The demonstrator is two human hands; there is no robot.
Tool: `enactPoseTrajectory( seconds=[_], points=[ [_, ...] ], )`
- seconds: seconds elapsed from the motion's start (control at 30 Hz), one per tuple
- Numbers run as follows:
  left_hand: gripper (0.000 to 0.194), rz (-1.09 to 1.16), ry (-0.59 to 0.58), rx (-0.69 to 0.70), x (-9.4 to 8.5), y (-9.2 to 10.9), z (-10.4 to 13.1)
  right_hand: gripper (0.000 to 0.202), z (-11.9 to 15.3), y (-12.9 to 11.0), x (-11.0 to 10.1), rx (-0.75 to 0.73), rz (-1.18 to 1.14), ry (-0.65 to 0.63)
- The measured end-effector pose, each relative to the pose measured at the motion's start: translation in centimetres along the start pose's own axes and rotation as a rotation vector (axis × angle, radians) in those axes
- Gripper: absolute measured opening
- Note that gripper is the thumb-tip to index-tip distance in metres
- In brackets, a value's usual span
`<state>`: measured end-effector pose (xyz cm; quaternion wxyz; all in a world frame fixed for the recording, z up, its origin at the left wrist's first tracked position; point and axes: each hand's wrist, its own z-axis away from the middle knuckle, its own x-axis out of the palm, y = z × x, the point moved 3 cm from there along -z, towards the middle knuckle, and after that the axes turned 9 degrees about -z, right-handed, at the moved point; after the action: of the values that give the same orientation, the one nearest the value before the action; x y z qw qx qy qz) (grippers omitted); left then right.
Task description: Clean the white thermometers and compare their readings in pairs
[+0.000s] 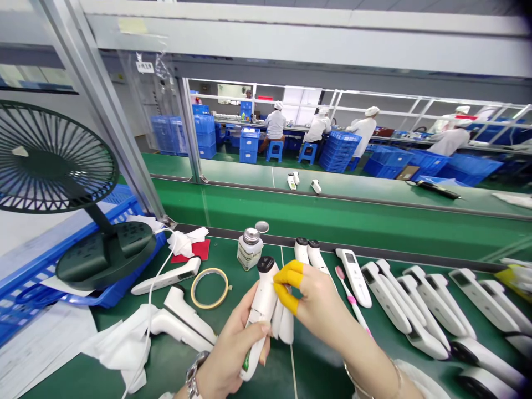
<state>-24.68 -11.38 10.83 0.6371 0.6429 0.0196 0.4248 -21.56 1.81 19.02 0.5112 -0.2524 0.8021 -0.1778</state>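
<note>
The green desk (pixel 233 382) carries the work; a dark fan (pixel 50 160) stands at its left edge beside a blue crate (pixel 25 288); a row of white thermometers (pixel 415 310) lies along the right; above the desk's near middle the left hand (pixel 233 354) is closed around a white thermometer (pixel 262 305), held upright; the right hand (pixel 316 302), two fingertips in yellow finger cots (pixel 288 282), pinches its upper body; behind them stand a small bottle (pixel 250 248) and a tape ring (pixel 210 288).
</note>
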Motion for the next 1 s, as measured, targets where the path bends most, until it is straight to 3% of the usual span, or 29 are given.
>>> enactPoseTrajectory(
  seconds=[0.23, 0.5, 0.7, 0.83, 1.0],
  points=[
    [0.060, 0.157, -0.094, 0.031, -0.2, 0.4, 0.3, 0.004, -0.5, 1.4, -1.7, 0.121, -0.498, 0.127],
    [0.056, 0.238, -0.078, 0.065, -0.6, 0.9, 0.5, 0.010, -2.5, 2.7, -0.8, 0.203, -0.802, 0.143],
    [0.036, 0.284, 0.177, 0.054, -1.1, 1.5, 0.4, 0.013, -5.9, 5.1, 1.5, 0.160, -0.374, 0.368],
    [0.025, 0.290, 0.244, 0.055, -1.3, 1.8, 0.2, 0.015, -8.2, 5.0, 3.1, 0.141, -0.181, 0.316],
    [0.026, 0.265, 0.231, 0.040, -1.2, 2.0, 0.1, 0.018, -9.6, 4.4, 3.8, 0.166, 0.077, 0.114]
  ],
)
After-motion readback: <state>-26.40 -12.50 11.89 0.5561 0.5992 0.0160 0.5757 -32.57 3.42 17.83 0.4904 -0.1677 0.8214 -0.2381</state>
